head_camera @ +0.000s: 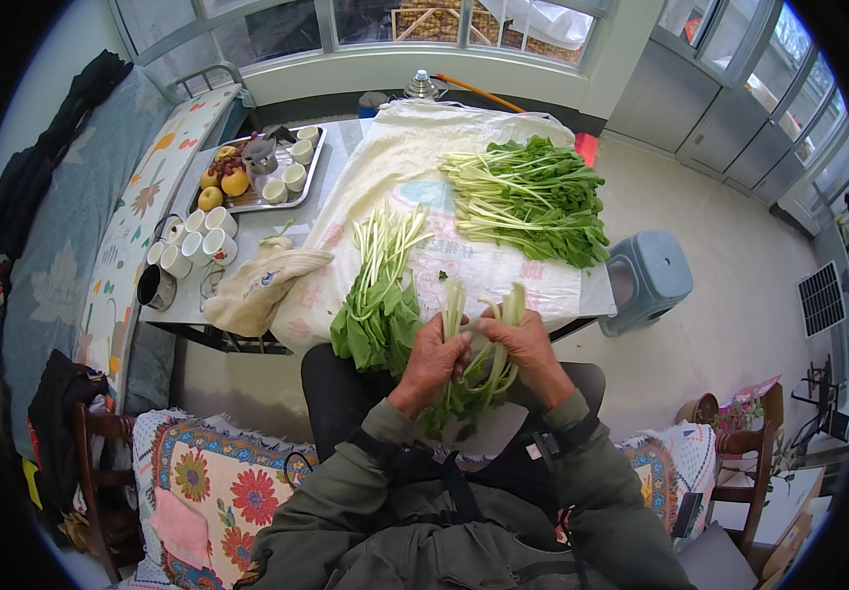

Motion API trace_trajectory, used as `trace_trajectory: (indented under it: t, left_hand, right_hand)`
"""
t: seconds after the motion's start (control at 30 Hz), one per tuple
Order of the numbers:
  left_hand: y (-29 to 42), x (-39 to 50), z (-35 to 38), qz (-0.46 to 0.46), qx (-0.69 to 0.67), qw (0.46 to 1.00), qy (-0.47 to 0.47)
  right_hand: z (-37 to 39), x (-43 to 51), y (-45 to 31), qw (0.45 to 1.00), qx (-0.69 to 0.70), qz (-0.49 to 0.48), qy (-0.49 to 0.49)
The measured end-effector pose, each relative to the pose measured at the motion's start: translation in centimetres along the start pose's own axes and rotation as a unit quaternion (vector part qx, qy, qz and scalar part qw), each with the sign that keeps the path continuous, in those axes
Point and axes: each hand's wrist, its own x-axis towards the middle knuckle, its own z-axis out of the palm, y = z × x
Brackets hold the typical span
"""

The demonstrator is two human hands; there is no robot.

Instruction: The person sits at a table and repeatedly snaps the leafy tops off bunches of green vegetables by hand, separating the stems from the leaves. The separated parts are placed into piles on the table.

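My left hand (430,365) grips a few pale stalks of leafy greens (453,299) that stick up above the fingers. In my right hand (531,352) is a thicker bunch of leafy green stalks (511,304), bent over at the top. Green leaves (461,413) hang below both hands, over my lap. Just left of my hands lies a loose pile of leafy greens (384,295), its stalks pointing away from me and its leaves over the table's near edge. A larger pile of greens (531,199) rests farther off, leaves to the right. A white woven sack (410,140) lies under both piles.
On the table's left are a metal tray (255,205) of fruit and cups, several white cups (219,245), a dark metal cup (157,286) and a beige cap (266,284). A blue-grey plastic stool (649,276) stands right of the table. A patterned cover (225,487) drapes the seat.
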Motion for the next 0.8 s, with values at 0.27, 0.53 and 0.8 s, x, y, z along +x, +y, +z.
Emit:
trace_trajectory:
  t: [0.27,0.53,0.8]
  left_hand:
    - [-0.2,-0.3,-0.8,-0.044,0.059,0.995,-0.064]
    - [0.1,-1.3,-1.1,-0.071,-0.042,0.995,-0.047]
    - [-1.0,-1.4,-2.3,-0.053,-0.071,0.996,0.025]
  right_hand:
    - [1.9,0.5,0.8,0.998,-0.022,0.036,-0.041]
    - [1.7,-0.1,0.7,0.999,0.02,0.034,0.007]
    - [-0.5,-0.6,-0.7,0.997,0.008,0.046,0.057]
